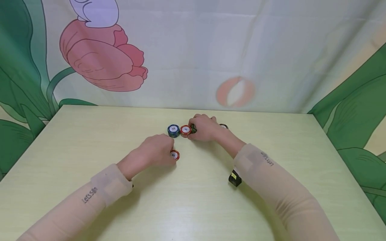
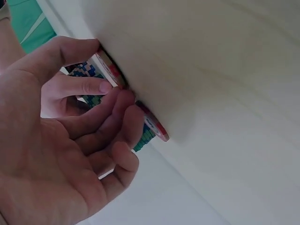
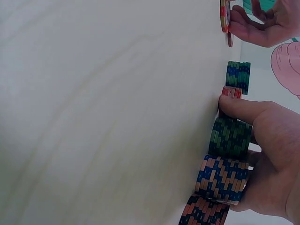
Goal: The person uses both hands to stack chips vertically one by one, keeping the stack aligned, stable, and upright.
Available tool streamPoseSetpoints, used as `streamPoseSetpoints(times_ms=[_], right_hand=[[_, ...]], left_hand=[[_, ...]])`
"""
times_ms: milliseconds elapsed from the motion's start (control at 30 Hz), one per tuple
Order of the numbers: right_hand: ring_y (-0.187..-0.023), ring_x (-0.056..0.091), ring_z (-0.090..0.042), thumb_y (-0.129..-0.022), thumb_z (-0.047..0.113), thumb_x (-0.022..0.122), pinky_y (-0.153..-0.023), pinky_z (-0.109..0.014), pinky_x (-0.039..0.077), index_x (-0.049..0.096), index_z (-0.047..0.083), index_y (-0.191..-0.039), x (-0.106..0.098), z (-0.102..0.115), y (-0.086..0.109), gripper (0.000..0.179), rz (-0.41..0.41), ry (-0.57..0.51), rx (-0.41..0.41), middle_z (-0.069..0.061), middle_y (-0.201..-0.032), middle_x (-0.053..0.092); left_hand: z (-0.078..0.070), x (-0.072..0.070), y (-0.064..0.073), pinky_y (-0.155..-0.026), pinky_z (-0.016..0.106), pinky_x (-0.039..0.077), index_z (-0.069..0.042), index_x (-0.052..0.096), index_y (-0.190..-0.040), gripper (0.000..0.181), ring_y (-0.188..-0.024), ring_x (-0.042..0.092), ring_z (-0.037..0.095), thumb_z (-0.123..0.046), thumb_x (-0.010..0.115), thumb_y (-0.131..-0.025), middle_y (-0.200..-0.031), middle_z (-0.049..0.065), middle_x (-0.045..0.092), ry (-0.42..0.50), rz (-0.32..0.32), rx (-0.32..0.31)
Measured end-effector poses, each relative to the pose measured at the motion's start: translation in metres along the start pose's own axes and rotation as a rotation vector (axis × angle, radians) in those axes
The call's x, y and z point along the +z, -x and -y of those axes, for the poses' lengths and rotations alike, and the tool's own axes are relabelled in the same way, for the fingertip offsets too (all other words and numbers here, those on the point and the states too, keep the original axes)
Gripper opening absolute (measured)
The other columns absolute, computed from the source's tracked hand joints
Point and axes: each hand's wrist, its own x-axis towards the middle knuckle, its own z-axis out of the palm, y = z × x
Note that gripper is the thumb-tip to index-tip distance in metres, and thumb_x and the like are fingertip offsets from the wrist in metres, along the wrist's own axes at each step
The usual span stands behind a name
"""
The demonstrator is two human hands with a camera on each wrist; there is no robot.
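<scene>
My left hand (image 1: 158, 149) pinches a red poker chip (image 2: 110, 68) between thumb and fingers, low over the table. A second red chip (image 2: 153, 123) shows just past its fingertips in the left wrist view. At the row of chip stacks, my right hand (image 1: 205, 128) grips the short red stack (image 1: 185, 131), its thumb on the near side. Right beside that thumb stands a green stack (image 3: 229, 137), mostly covered by the hand in the head view. A blue-green stack (image 1: 173, 131) is at the row's left end.
Farther along the row stand a blue-and-tan stack (image 3: 221, 179) and a dark stack with pinkish marks (image 3: 205, 212). A small black block (image 1: 235, 178) with a yellow patch shows below the right cuff. A printed curtain (image 1: 187, 60) hangs behind the pale table (image 1: 193, 207).
</scene>
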Motion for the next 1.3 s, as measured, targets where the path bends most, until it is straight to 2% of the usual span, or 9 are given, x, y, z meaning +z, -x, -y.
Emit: streamPoseSetpoints(times_ms=[133, 267, 400, 533, 833, 1033, 1300], right_hand=[[-0.114, 0.054, -0.024, -0.093, 0.039, 0.076, -0.094, -0.057, 0.039, 0.069, 0.016, -0.121, 0.000, -0.001, 0.000, 0.037, 0.006, 0.001, -0.004, -0.003, -0.124, 0.060], [-0.112, 0.055, -0.023, -0.092, 0.040, 0.076, -0.092, -0.056, 0.039, 0.069, 0.017, -0.121, 0.000, -0.002, 0.000, 0.037, 0.008, -0.001, -0.006, -0.002, -0.123, 0.060], [-0.115, 0.055, -0.023, -0.093, 0.041, 0.077, -0.093, -0.057, 0.039, 0.069, 0.018, -0.121, 0.000, -0.003, 0.000, 0.038, 0.009, 0.002, -0.001, -0.002, -0.126, 0.060], [-0.118, 0.054, -0.023, -0.093, 0.041, 0.076, -0.094, -0.059, 0.038, 0.068, 0.018, -0.123, 0.000, -0.004, 0.000, 0.039, 0.011, 0.005, 0.001, -0.003, -0.129, 0.060], [-0.117, 0.055, -0.024, -0.092, 0.042, 0.077, -0.093, -0.059, 0.038, 0.069, 0.019, -0.121, 0.000, -0.003, 0.000, 0.038, 0.007, 0.002, 0.003, -0.002, -0.129, 0.060], [-0.115, 0.056, -0.023, -0.091, 0.042, 0.078, -0.092, -0.060, 0.038, 0.070, 0.020, -0.120, -0.001, -0.002, 0.001, 0.037, -0.002, 0.003, -0.001, -0.002, -0.127, 0.061], [-0.115, 0.056, -0.024, -0.091, 0.044, 0.077, -0.091, -0.060, 0.039, 0.070, 0.020, -0.120, 0.000, -0.004, 0.000, 0.038, -0.015, 0.009, -0.002, -0.002, -0.127, 0.061]], left_hand=[[0.002, 0.001, -0.002, -0.055, 0.030, 0.034, -0.016, 0.063, -0.067, 0.021, -0.061, 0.042, 0.014, -0.025, 0.077, -0.081, -0.063, -0.005, 0.046, 0.028, -0.018, 0.025], [0.006, -0.001, -0.005, -0.058, 0.031, 0.040, -0.015, 0.064, -0.073, 0.021, -0.066, 0.048, 0.016, -0.028, 0.078, -0.081, -0.069, -0.003, 0.053, 0.048, -0.079, 0.058], [0.008, -0.004, -0.008, -0.065, 0.032, 0.047, -0.011, 0.066, -0.088, 0.024, -0.074, 0.054, 0.017, -0.031, 0.078, -0.084, -0.084, 0.000, 0.060, 0.040, -0.141, 0.084], [0.010, -0.006, -0.013, -0.070, 0.033, 0.048, -0.009, 0.066, -0.094, 0.028, -0.078, 0.055, 0.018, -0.032, 0.078, -0.084, -0.091, 0.002, 0.058, 0.035, -0.182, 0.091], [0.010, -0.008, -0.025, -0.069, 0.037, 0.048, -0.007, 0.068, -0.092, 0.030, -0.077, 0.054, 0.020, -0.033, 0.078, -0.082, -0.090, 0.004, 0.056, 0.020, -0.270, 0.107], [0.008, -0.012, -0.034, -0.069, 0.038, 0.047, -0.007, 0.068, -0.091, 0.029, -0.077, 0.053, 0.022, -0.032, 0.077, -0.082, -0.090, 0.005, 0.054, 0.014, -0.292, 0.115], [0.006, -0.014, -0.046, -0.076, 0.042, 0.046, -0.006, 0.070, -0.096, 0.032, -0.085, 0.054, 0.024, -0.033, 0.079, -0.082, -0.096, 0.007, 0.055, 0.003, -0.282, 0.096]])
